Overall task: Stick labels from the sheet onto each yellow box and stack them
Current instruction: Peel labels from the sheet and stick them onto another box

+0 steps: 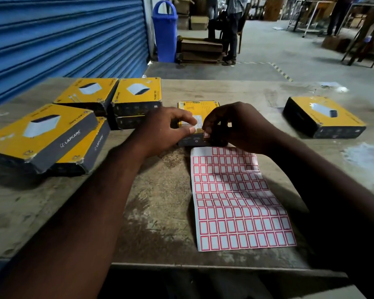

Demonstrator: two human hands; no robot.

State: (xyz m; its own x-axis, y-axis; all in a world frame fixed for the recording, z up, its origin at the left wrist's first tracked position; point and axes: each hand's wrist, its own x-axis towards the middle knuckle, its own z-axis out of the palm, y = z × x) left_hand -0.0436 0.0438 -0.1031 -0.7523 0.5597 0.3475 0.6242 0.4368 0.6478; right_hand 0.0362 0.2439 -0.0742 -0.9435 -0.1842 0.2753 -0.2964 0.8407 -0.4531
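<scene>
A yellow box (pixel 200 108) lies flat in the middle of the table, back side up, just beyond the label sheet (pixel 235 197). My left hand (pixel 166 128) rests on its left edge, thumb and fingers curled at the box top near a white patch. My right hand (pixel 235 126) hovers over the box's near right corner and pinches a small red-bordered label (pixel 206 134). The sheet carries several rows of red-framed white labels. Several more yellow boxes lie at the left, some stacked (pixel 45 134), (pixel 136 93). One yellow box (pixel 324 115) sits alone at the right.
The worn wooden table (pixel 160 201) ends close to me at its front edge. A blue roller shutter (pixel 63 35) stands at the left and a blue bin (pixel 165 29) behind the table. People stand far off by cardboard stacks (pixel 201 48).
</scene>
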